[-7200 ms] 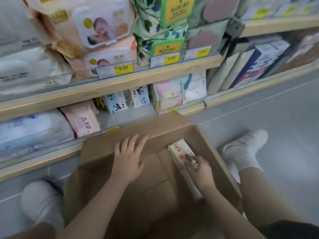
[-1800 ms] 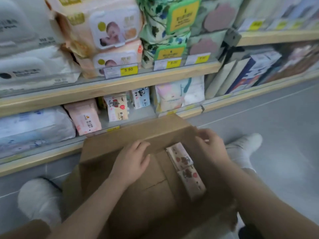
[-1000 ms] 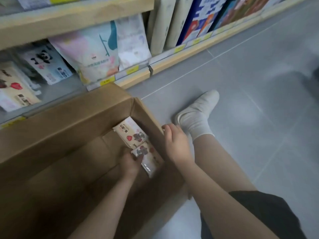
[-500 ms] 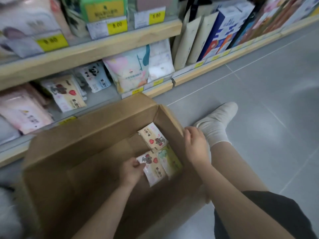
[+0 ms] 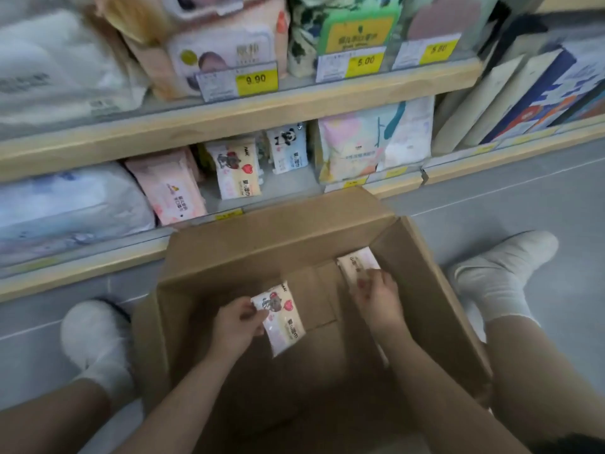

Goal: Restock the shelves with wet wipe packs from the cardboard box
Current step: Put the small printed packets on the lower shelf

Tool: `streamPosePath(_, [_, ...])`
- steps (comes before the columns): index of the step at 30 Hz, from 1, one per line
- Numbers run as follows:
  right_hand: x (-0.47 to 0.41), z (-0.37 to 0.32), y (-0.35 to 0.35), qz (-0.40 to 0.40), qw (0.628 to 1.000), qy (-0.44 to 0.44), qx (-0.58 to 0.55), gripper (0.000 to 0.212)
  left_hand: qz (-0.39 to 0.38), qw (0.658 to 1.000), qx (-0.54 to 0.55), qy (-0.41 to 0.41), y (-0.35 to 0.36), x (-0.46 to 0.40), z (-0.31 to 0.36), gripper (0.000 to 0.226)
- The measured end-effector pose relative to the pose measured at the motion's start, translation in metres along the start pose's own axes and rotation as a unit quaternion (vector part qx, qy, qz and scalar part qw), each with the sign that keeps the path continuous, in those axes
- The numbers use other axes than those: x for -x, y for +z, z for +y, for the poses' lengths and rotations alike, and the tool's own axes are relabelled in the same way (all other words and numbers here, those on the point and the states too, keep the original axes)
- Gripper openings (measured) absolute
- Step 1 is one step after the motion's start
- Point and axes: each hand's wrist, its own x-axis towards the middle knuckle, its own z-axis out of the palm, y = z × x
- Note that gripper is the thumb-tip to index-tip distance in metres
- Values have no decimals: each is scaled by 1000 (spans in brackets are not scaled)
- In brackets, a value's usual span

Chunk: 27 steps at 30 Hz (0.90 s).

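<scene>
An open cardboard box stands on the floor between my feet, in front of the bottom shelf. My left hand grips a small wet wipe pack with a dog and red heart print, held above the box floor. My right hand is inside the box at its right wall, fingers pinching another wipe pack that leans there. A matching pack stands upright on the bottom shelf.
The bottom shelf also holds a pink pack, a panda pack and a pastel bag. The shelf above carries larger wipe packs behind yellow price tags. My white-socked feet flank the box on grey floor.
The view swung back up to the shelves. My left hand lifted one wipe pack off the pile and moved it left; my right hand left the box rim and reached in to the remaining pack.
</scene>
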Motion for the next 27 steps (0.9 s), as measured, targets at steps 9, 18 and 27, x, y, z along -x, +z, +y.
streamPosePath(9, [-38,-2,17,-8,992,120,27,81,-19,1000,16,-9,1,-23,-7,18])
streamPosePath(18, [-6,-30,-43,20,997,62,-50,57,-35,998,12,56,-19,10,30,14])
streamPosePath(27, [20,-100,-101,-14,967,-61,-247,48,-38,990,61,118,-78,54,88,13])
